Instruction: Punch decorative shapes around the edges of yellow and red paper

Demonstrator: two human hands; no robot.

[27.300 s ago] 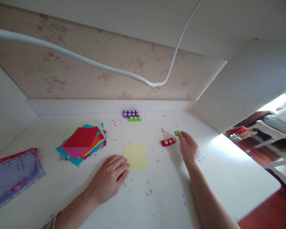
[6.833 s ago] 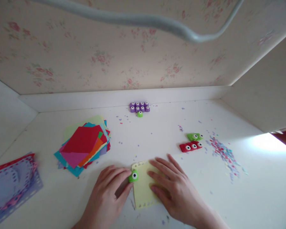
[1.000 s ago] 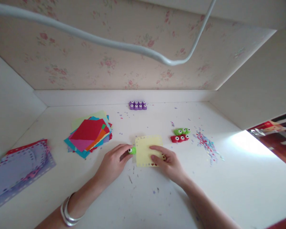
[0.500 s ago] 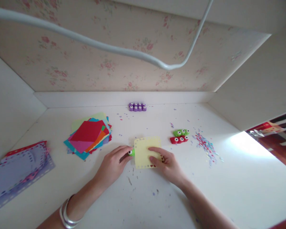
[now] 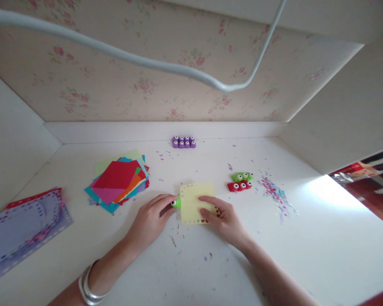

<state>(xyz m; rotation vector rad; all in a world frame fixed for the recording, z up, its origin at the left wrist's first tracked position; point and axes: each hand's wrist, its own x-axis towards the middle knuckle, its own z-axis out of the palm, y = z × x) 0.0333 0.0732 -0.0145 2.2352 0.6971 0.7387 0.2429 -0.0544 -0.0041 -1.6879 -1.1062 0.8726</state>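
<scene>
Between the thumb and fingers of my left hand is a small green craft punch with a white and black button. The punch sits at the left edge of a pale yellow square of paper. Small punched holes run along the paper's top and bottom edges, and heart-shaped ones show near its lower right. My right hand holds the paper at its right side, with thumb and index finger on top of the sheet; its other fingers are partly hidden.
Purple punches stand in rows by the wall. Green punches and red punches sit right of the paper, beside a heap of confetti. Coloured paper sheets are piled left; punched lilac sheets lie farther left. A white cable hangs across the top.
Almost nothing differs. The hands, the green punch and the yellow paper keep their places, with only a very slight shift of the whole view.
</scene>
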